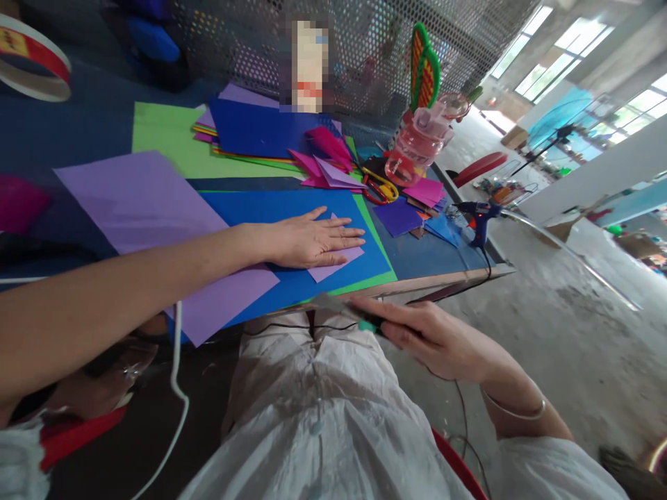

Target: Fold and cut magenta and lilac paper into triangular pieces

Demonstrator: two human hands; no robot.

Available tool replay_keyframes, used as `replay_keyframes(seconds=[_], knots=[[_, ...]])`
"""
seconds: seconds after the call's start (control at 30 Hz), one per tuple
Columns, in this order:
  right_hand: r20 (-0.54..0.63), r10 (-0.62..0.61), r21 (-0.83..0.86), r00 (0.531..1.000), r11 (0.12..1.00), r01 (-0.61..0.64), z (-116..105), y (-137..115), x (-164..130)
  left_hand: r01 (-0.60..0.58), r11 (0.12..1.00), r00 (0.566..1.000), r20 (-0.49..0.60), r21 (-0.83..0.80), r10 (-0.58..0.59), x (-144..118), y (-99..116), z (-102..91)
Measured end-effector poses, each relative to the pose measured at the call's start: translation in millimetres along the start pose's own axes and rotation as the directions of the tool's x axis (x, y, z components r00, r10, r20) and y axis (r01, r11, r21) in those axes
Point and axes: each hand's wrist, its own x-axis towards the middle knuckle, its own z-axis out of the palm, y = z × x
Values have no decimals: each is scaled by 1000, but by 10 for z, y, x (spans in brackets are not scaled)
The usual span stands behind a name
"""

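Bench [448,274] is carrying a blue sheet [292,215], where the left hand [313,239] is lying open and flat, pinning a small purple paper piece [338,260], while the right hand [424,337] is gripping a green-handled blade [338,309] at the edge.

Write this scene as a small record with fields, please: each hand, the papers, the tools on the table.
left hand: flat, pressing a small folded purple paper onto a blue sheet
right hand: at the table edge, fingers closed on a blurred tool with a green handle
papers: large purple sheet, green sheet
tools: scissors, blue glue gun
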Motion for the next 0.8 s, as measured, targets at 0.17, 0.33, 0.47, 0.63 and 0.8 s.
replay_keyframes(seconds=[0.17, 0.33, 0.47, 0.63, 0.8], knots=[[-435, 50, -233, 899, 958, -166, -367, 388, 230, 73, 997, 997, -24, 20, -72, -47, -96, -27], [-587, 36, -456, 809, 811, -367, -624, 895, 695, 162, 984, 962, -235, 73, -141, -209, -122, -239], [-632, 0, -565, 775, 685, -460, -621, 953, 874, 395, 917, 837, -390, -53, -383, -367, -152, -405], [-447, -24, -542, 894, 802, -250, -477, 536, 1046, 479, 871, 840, -234, -106, -490, -432, -190, -328], [-197, 172, -526, 965, 812, -252, -428, 223, 1398, 417, 874, 836, -273, -248, -477, -440, -168, -253]])
